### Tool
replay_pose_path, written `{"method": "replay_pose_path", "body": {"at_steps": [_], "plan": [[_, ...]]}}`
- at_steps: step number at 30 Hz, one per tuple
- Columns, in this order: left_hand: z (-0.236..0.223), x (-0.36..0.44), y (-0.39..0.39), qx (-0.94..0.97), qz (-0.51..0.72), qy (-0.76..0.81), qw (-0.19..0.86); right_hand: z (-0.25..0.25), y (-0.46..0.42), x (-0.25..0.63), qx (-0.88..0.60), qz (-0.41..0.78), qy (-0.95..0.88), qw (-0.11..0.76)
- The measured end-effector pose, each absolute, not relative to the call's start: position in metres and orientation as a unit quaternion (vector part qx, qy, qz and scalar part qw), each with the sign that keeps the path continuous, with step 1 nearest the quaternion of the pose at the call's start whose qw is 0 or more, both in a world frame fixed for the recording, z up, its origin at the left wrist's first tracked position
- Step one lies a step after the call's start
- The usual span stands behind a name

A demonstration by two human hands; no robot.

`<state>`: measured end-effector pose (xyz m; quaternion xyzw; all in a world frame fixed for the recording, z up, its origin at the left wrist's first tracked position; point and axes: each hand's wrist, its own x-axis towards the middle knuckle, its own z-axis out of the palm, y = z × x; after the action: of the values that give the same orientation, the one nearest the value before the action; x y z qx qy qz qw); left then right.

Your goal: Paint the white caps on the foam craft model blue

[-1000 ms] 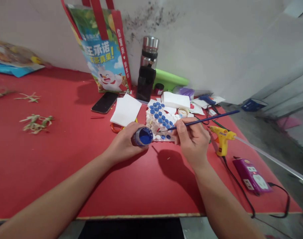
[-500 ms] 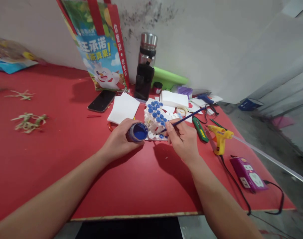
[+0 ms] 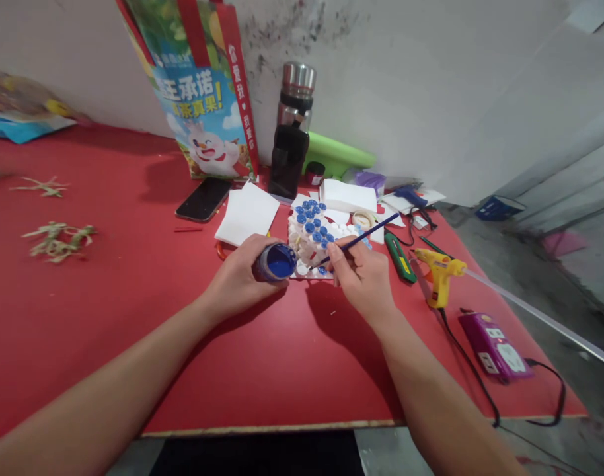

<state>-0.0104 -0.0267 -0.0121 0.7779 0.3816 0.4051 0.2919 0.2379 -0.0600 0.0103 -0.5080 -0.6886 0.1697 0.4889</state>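
My left hand point(image 3: 242, 274) is wrapped round a clear jar of blue paint point(image 3: 278, 262), its open mouth tilted toward me. Between the fingers of my right hand point(image 3: 361, 277) is a thin blue paintbrush point(image 3: 366, 233), handle slanting up to the right. The brush tip is at the front edge of a white craft piece point(image 3: 302, 237) covered in small round discs. Several discs are painted blue point(image 3: 309, 227); others are white point(image 3: 302, 270). Whether the bristles touch a disc I cannot tell. My right hand hides part of the piece.
Behind stand a printed bag point(image 3: 203, 99), a bottle point(image 3: 297, 92) and a green roll point(image 3: 339, 151). A phone point(image 3: 203, 199) and white paper point(image 3: 247, 213) lie left. On the right are a green cutter point(image 3: 400, 258), a yellow glue gun point(image 3: 439, 271) and a purple power strip point(image 3: 495, 347) with cords.
My right hand has moved left and lowered the brush tip to the front of the craft piece, its handle now steeper. The whole view has shifted slightly. Both hands keep their hold.
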Motion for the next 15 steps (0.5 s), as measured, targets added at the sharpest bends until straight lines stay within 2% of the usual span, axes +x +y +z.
{"method": "replay_pose_path", "body": {"at_steps": [15], "plan": [[-0.0143, -0.0114, -0.0255, 0.781, 0.402, 0.379, 0.289, 0.0116, -0.0596, 0.2416, -0.526, 0.176, -0.656, 0.512]]}}
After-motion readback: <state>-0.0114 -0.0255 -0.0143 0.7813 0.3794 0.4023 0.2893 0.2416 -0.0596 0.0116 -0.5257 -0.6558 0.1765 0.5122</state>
